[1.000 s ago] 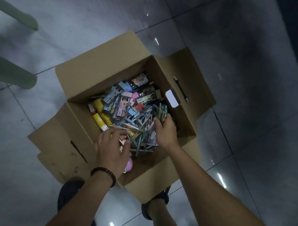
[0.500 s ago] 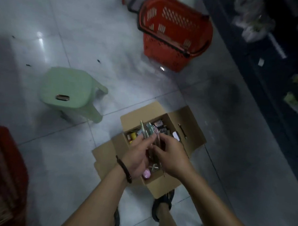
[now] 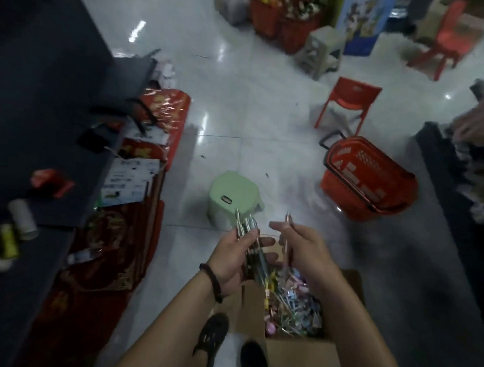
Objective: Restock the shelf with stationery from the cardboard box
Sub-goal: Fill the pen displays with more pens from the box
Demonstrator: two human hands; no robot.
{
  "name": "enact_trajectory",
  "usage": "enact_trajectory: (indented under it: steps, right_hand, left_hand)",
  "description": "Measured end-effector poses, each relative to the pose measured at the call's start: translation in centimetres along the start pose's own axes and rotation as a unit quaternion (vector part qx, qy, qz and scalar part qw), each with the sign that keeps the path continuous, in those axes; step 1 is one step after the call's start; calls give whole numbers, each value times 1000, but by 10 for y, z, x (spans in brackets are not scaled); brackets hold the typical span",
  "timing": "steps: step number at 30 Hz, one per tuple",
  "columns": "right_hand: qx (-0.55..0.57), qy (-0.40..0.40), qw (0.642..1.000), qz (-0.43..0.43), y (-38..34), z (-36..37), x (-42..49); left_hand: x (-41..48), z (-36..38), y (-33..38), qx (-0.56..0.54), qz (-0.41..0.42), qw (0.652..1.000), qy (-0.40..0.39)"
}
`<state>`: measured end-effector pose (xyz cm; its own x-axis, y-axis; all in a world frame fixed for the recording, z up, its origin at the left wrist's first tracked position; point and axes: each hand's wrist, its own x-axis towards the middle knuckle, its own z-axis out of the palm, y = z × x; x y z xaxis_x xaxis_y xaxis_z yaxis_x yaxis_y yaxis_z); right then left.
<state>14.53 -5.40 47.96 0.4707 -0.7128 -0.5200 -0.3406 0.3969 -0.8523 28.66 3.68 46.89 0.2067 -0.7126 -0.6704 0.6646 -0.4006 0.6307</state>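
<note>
Checker: Fingers, item one. How do yours sit?

Lister: Your left hand (image 3: 229,257) has its fingers curled round a bundle of pens (image 3: 245,230), thumb across the barrels and tips fanned upward. I judge it to be the collecting hand. Your right hand (image 3: 310,253) pinches a single pen (image 3: 288,222) between thumb and forefinger. It stands upright, just beside the bundle but apart from it, and your other fingers lie loosely bent. It is probably being checked or added to the bunch.

Checker: Item two, source and stock?

Lister: Cardboard box (image 3: 297,355), on the floor under your forearms, flaps open. Loose stationery (image 3: 296,305) is heaped inside. Both hands hover over its far end, so a dropped pen may miss the box.

Checker: Item three, edges and room?

Lister: Green stool (image 3: 235,191), just beyond your hands. Red basket (image 3: 365,183), to the right of it and well apart, with bare tile between them. Dark counter (image 3: 44,105) along your left, dark shelving (image 3: 443,175) along your right. I cannot tell which one takes the pens. A box flap stands beside your feet (image 3: 212,337), so mind it when you step away.
</note>
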Motion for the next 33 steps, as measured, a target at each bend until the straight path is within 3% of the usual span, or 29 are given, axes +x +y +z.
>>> enact_trajectory:
  steps: [4, 12, 15, 20, 28, 33]
  right_hand:
    - [-48, -163, 984, -52, -61, 43, -17]
    - [-65, -286, 933, -208, -140, 207, -117]
    - [-82, -315, 912, -249, -143, 278, -167]
    - [-94, -408, 848, -326, -132, 401, -265]
    - [-77, -496, 791, -351, -96, 570, -419]
    - [-59, -542, 756, -363, -92, 659, -494]
  left_hand:
    - [-74, -44, 22, -11, 67, 994, 90]
    - [-244, -131, 36, -105, 228, 958, 140]
    - [-313, -168, 22, -124, 296, 929, 186]
    - [-436, -241, -11, -151, 391, 869, 262]
    - [-619, -373, -69, -127, 425, 820, 361]
    - [-695, -437, -86, -217, 470, 761, 390]
